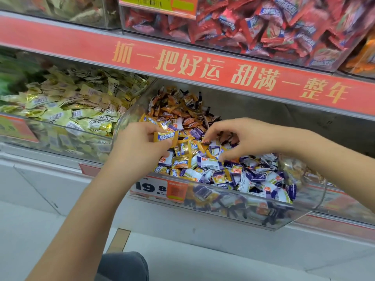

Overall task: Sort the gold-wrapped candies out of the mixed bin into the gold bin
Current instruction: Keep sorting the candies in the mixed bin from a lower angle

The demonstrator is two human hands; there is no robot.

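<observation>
Holding one gold candy [165, 136], left hand [140, 142]

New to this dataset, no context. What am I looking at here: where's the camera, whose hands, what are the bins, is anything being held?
There is no robot. One picture, taken by a wide-angle camera on a person's head, looking forward and down at their two bare hands in front of shop shelves.

Both hands reach into the mixed bin, a clear plastic tub of purple-white and orange-gold wrapped candies. The left hand grips a few gold-wrapped candies. The right hand hangs over the pile with fingers curled, fingertips down among the wrappers; I cannot tell whether it pinches one.

To the left sits the gold bin, full of pale gold wrappers. A red banner with Chinese lettering runs along the shelf edge, and above it are bins of red-wrapped candies. A price tag hangs on the mixed bin's front.
</observation>
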